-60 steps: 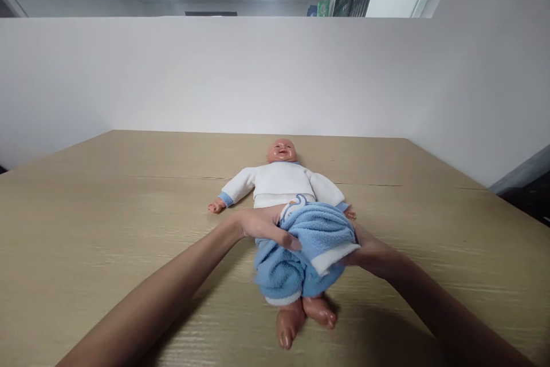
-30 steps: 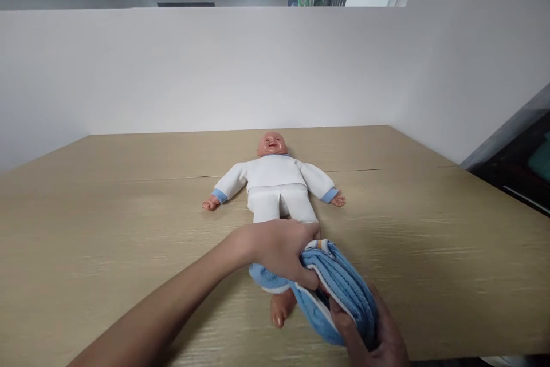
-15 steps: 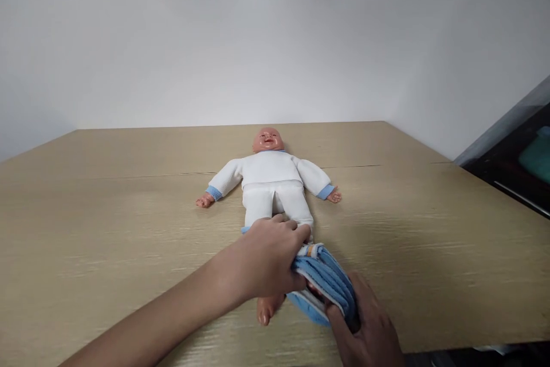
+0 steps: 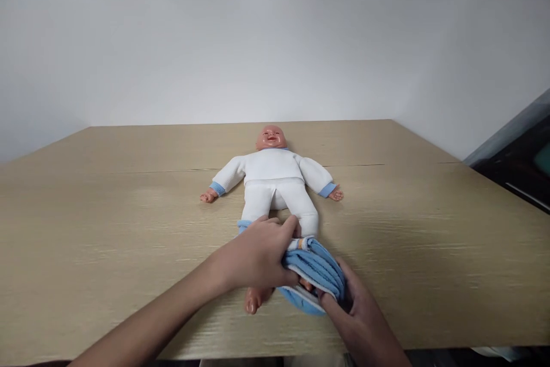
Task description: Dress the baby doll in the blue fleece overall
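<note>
A baby doll (image 4: 274, 166) in white clothes with blue cuffs lies on its back, feet toward me. Bunched around its foot on the right side is a blue terry garment (image 4: 315, 267) with white edging and a small orange mark; part of the foot shows inside the opening. My left hand (image 4: 268, 249) lies across the lower legs, its fingers closed on the garment's upper left edge. From the lower right, my right hand (image 4: 350, 304) grips the garment's other side, thumb inside the opening. The doll's other foot (image 4: 255, 299) sticks out bare below my left wrist.
The doll rests on a wide wooden table (image 4: 129, 229), whose near edge runs along the bottom. Behind it rises a white partition (image 4: 240, 58). A dark object (image 4: 515, 155) stands beyond the table's right edge.
Both hands and the garment have shifted a little left, and the doll's legs with them. The garment stays gripped around the foot. The camera view has moved slightly.
</note>
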`<move>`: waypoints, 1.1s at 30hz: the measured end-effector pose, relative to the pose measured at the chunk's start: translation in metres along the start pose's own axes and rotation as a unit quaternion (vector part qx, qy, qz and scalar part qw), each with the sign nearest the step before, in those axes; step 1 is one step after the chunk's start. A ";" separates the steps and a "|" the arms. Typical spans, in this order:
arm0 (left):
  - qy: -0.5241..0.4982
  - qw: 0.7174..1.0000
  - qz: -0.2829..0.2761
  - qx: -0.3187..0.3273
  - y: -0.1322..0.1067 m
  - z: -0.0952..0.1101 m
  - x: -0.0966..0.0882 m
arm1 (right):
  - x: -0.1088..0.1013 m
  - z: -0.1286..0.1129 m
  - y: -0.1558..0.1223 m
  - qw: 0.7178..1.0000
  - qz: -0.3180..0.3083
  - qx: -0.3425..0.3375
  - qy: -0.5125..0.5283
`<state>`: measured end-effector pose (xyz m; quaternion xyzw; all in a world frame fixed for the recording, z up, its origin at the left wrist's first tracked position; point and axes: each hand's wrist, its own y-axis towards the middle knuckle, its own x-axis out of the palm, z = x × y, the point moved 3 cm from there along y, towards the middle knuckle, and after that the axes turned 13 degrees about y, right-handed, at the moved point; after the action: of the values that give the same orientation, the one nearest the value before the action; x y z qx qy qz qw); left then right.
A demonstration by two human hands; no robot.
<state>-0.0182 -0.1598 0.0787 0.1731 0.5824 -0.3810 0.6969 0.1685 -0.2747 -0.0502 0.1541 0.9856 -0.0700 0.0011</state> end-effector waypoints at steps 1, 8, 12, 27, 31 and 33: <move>-0.044 0.999 0.015 -0.001 -0.002 -0.003 0.001 | 0.004 -0.001 0.001 1.000 -0.005 0.008 0.029; -0.314 0.947 0.062 0.020 -0.013 -0.012 0.008 | 0.027 -0.034 0.009 0.979 -0.084 -0.017 0.184; -0.288 0.950 0.122 0.018 -0.015 -0.018 0.014 | 0.020 -0.047 0.028 0.980 -0.109 -0.052 0.157; -0.196 0.972 0.118 0.056 -0.027 -0.053 -0.006 | -0.005 -0.110 0.089 0.894 -0.431 -0.090 -0.079; -0.204 0.969 0.129 0.058 -0.019 -0.060 -0.005 | -0.001 -0.098 0.112 0.875 -0.477 -0.078 -0.019; -0.194 0.968 0.153 0.046 -0.014 -0.062 -0.005 | 0.004 -0.097 0.127 0.884 -0.459 -0.085 0.025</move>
<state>-0.0707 -0.1247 0.0702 0.2149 0.3845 -0.3224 0.8379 0.2050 -0.1403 0.0280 -0.3146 0.9479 0.0254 -0.0425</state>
